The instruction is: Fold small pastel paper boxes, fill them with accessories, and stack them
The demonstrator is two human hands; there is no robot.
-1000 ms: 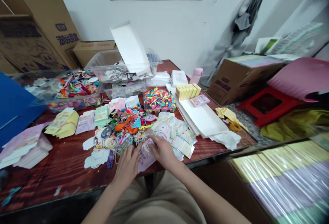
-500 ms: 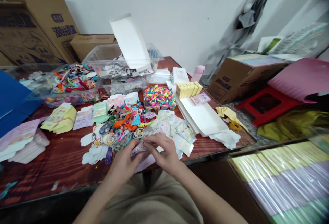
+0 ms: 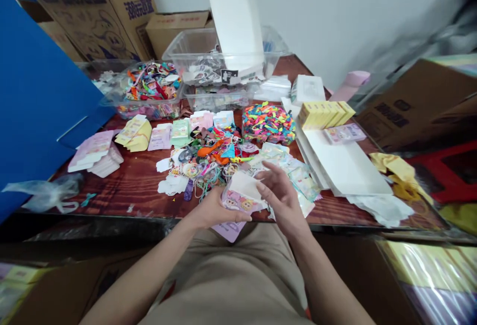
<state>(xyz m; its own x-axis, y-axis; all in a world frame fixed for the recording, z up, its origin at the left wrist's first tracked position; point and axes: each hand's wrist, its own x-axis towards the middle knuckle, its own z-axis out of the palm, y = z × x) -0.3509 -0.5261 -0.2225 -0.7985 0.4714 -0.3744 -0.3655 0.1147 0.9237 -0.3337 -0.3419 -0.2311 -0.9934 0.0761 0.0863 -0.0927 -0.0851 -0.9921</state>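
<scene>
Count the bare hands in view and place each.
2: the left hand holds the lilac box; the right hand, fingers spread, is at that box's right side. No others show.

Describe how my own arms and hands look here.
Your left forearm and right forearm are slim and bare, with no sleeves, watch or bracelet showing. Your left hand and right hand are gloveless; any ring is too unclear to tell. Beige clothing covers your lap.

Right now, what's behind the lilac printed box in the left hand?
Beyond the lilac printed box lies a heap of colourful trinkets, with glossy packets to its right. Whatever the box and left hand cover cannot be seen.
</scene>
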